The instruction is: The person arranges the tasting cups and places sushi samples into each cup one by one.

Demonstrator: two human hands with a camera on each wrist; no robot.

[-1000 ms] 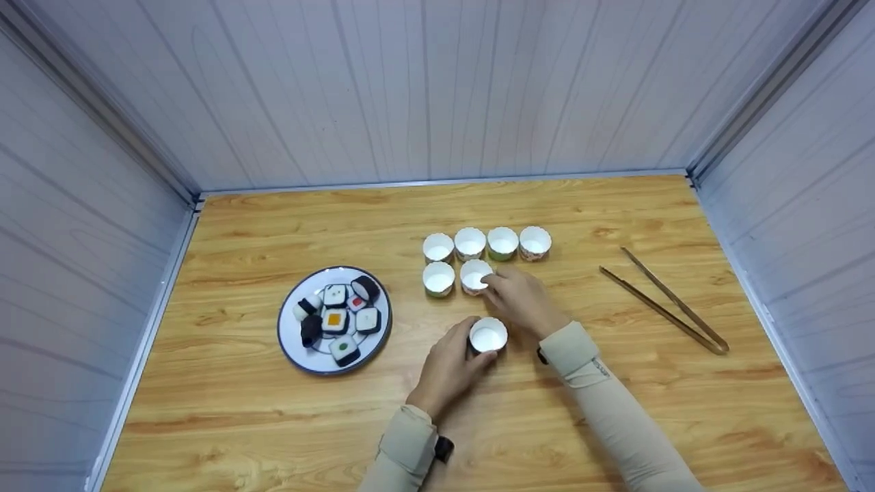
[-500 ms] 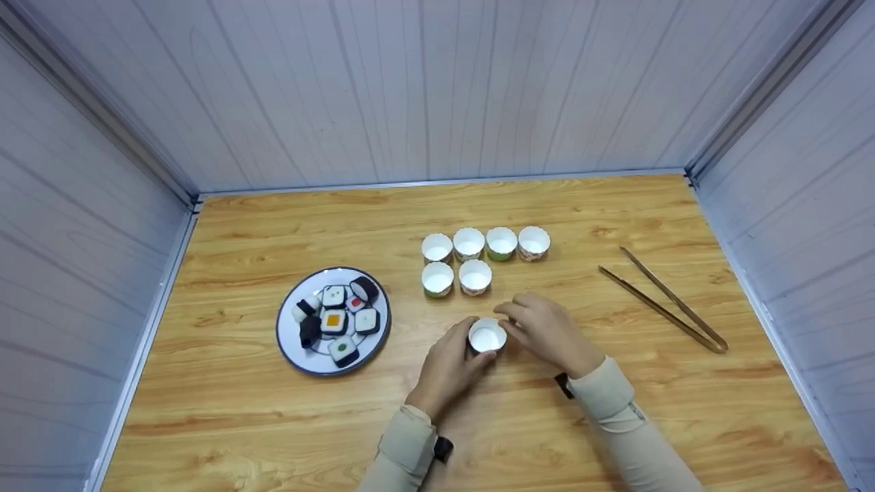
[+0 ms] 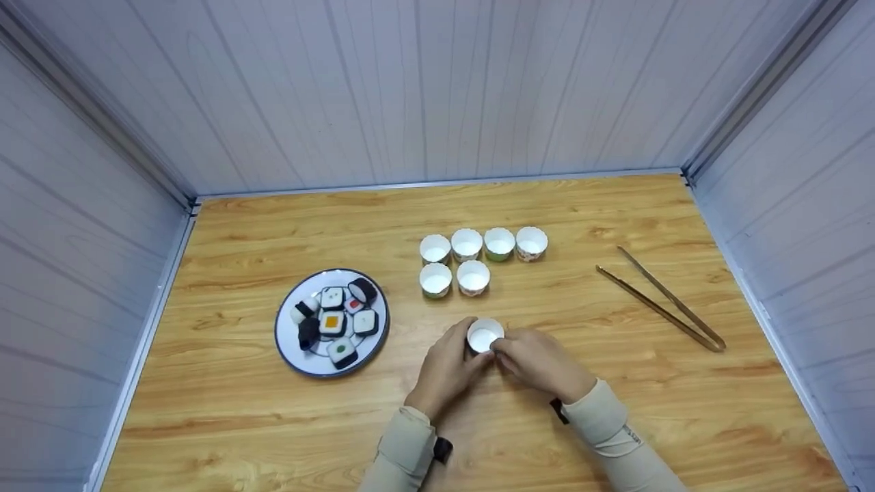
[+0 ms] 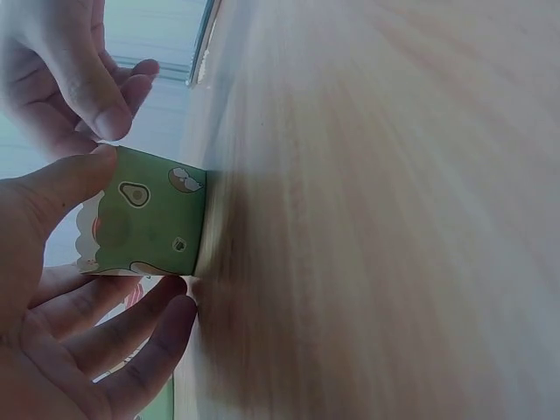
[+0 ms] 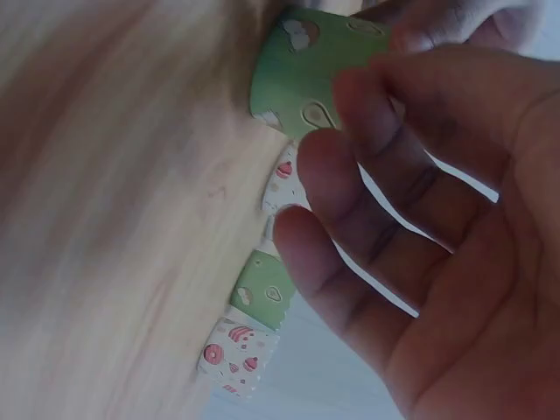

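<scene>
Here | left hand curled round scalloped paper cup | right hand half-curled at rim (grip unclear)

Through the head feed I am seeing a beige left sleeve and a matching beige right sleeve, each ending in a broad cuff at the wrist. Dark lettering, too small for me to read, is running across the right one. A black block is jutting from each inner wrist, left block and right block both looking compact.
</scene>
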